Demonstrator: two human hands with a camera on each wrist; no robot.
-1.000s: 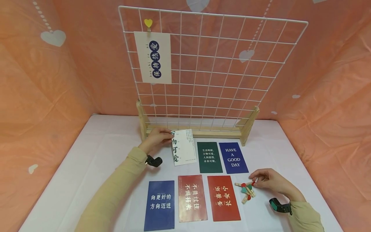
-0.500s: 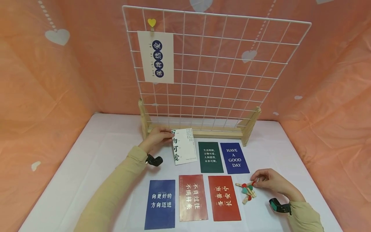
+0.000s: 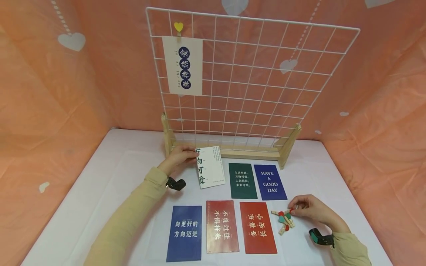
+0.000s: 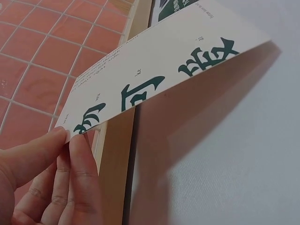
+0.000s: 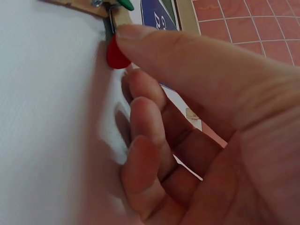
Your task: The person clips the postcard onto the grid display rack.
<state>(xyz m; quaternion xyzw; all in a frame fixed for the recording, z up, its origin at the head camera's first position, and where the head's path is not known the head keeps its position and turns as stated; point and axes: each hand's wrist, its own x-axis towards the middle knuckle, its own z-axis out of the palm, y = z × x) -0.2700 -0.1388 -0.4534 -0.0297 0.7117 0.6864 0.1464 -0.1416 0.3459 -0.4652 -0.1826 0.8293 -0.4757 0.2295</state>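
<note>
My left hand (image 3: 178, 157) pinches the top left corner of a white card (image 3: 210, 167) with green characters and lifts it off the table just in front of the wooden stand. In the left wrist view thumb and fingers (image 4: 70, 154) clamp the white card (image 4: 159, 79) at its edge. My right hand (image 3: 304, 207) reaches into a small pile of wooden clips (image 3: 283, 218) with coloured hearts at the right. Its thumb and forefinger pinch a clip with a red heart (image 5: 116, 54).
A white wire grid (image 3: 253, 81) stands in a wooden base (image 3: 229, 150) at the back, with one card (image 3: 183, 65) clipped at its top left by a yellow heart clip (image 3: 178, 27). Several cards lie flat: green (image 3: 242, 180), dark blue (image 3: 270, 181), blue (image 3: 185, 232), two red (image 3: 221, 226).
The white card has tilted up slightly more in my left hand. My right hand stays at the clip pile. The view has shifted a little.
</note>
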